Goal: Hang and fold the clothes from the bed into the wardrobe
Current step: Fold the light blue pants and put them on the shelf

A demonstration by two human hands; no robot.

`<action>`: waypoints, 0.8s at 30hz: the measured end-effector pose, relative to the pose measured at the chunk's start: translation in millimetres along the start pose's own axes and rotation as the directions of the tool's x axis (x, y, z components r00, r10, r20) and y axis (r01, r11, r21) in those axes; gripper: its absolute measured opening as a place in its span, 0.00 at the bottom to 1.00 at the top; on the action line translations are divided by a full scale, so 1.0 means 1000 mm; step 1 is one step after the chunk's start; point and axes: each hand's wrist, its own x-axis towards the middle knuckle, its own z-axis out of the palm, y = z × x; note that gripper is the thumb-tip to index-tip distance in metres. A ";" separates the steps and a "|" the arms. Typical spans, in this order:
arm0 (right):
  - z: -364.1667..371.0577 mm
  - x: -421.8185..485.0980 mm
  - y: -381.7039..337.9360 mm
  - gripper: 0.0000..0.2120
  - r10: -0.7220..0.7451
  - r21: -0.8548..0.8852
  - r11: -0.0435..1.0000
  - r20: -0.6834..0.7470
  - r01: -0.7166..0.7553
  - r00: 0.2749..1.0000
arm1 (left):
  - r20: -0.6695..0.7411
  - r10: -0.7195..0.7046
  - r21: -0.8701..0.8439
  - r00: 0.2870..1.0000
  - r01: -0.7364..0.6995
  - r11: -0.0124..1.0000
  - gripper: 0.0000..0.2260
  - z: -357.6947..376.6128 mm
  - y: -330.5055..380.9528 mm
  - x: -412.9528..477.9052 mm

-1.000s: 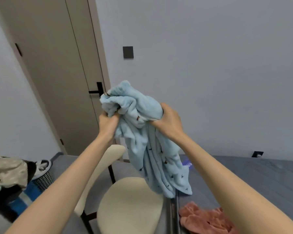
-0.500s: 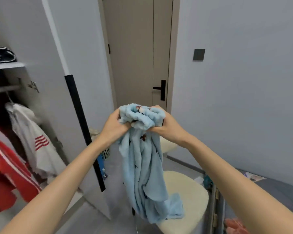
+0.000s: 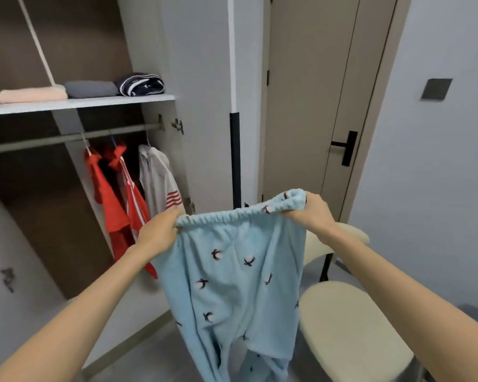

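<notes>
By open wardrobe [image 3: 94,104], trousers [image 3: 232,282] held, chair [image 3: 351,326], door [image 3: 301,106]

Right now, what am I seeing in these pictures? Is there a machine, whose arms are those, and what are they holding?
No machine here: these are a person's bare arms, filmed by a camera worn on their head. The left hand and right hand each grip one end of the waistband of light blue trousers, which hang down. Behind is the open wardrobe: folded clothes on its shelf, red tops and a white shirt on the rail. A cream chair stands right.
</notes>
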 end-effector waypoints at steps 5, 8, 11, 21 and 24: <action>0.051 0.009 -0.008 0.16 0.094 0.185 0.978 0.036 -0.099 0.995 | 0.052 -0.222 0.072 0.974 0.218 0.973 0.06 -0.017 -0.035 -0.021; 0.065 0.012 -0.027 0.13 -0.013 0.041 0.999 0.049 0.011 0.999 | 0.168 -0.234 -0.059 0.958 0.246 0.967 0.09 -0.036 -0.036 -0.024; 0.074 0.011 -0.048 0.13 -0.098 -0.166 0.977 0.198 0.132 0.975 | 0.337 -0.305 -0.344 0.891 0.418 0.841 0.19 -0.051 -0.038 -0.033; 0.121 0.011 -0.082 0.17 0.088 0.158 0.967 0.524 -0.198 0.847 | 0.550 -0.307 -0.802 0.777 0.594 0.066 0.06 -0.041 -0.008 -0.030; 0.128 0.009 -0.080 0.15 -0.057 0.172 0.984 0.587 -0.055 0.808 | 0.516 -0.301 -0.851 0.802 0.520 -0.074 0.10 -0.037 0.008 -0.025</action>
